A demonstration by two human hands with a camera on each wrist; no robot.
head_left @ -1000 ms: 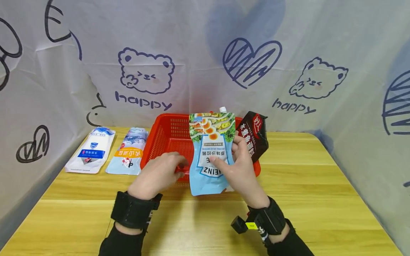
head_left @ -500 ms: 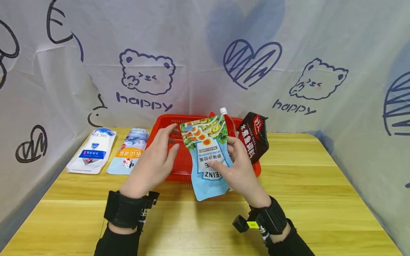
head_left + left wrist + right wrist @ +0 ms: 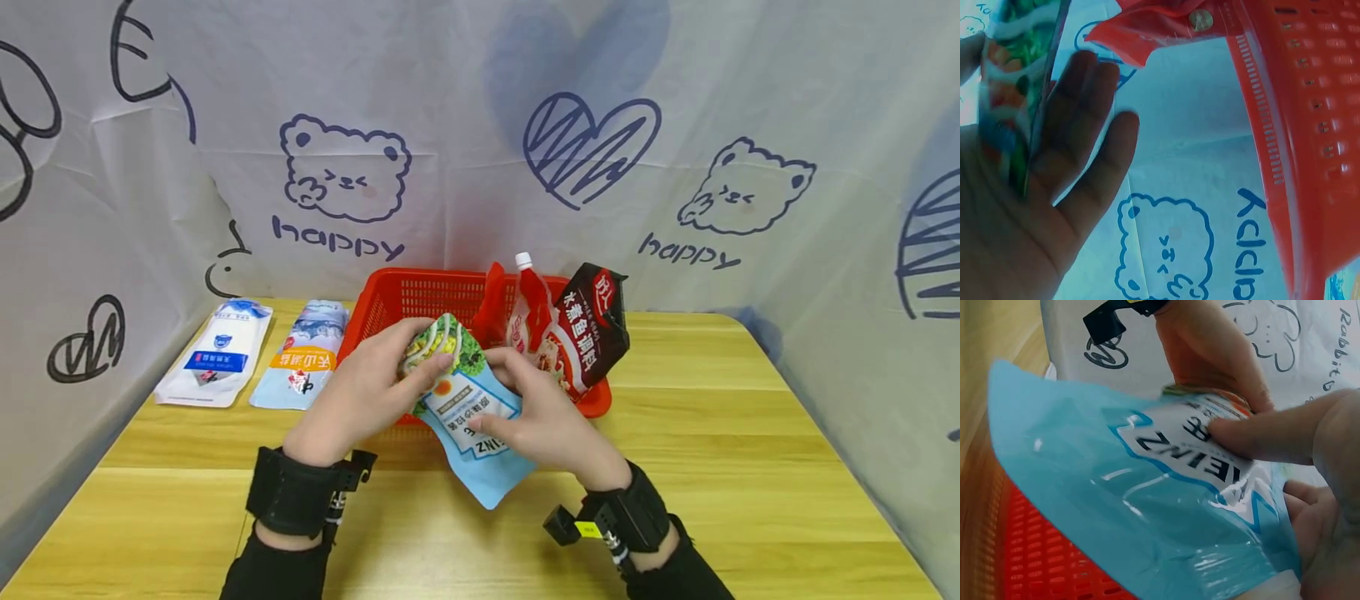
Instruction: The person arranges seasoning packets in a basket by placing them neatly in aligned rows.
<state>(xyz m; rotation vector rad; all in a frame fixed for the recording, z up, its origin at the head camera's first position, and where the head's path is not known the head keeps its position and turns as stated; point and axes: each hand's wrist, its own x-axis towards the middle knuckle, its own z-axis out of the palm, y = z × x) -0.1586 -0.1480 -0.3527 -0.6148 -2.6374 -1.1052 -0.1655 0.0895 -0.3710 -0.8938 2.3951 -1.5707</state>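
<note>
Both hands hold a light blue Heinz salad dressing pouch [image 3: 480, 454] in front of the red basket [image 3: 382, 287]. My left hand [image 3: 363, 392] pinches its patterned, spouted end, thumb in front and fingers behind. That end also shows in the left wrist view, between thumb and palm of the left hand [image 3: 1010, 225]. Lower down, my right hand [image 3: 551, 417] grips the pouch by its right side, thumb across the label. In the right wrist view the pouch [image 3: 1135, 481] is tilted, its plain blue bottom free. Its spout is hidden from the head view.
Standing in the basket's right part are a red pouch with a white cap [image 3: 532, 308], a red packet [image 3: 491, 308] and a black-and-red seasoning packet [image 3: 596, 325] leaning over the rim. Left of the basket, a white salt pouch [image 3: 217, 354] and a blue-orange pouch [image 3: 303, 358] lie on the table [image 3: 720, 467].
My left hand has come up from the basket's front and taken hold of the pouch's spouted end. The pouch has tilted left and dropped lower, uncovering the red packages behind it.
</note>
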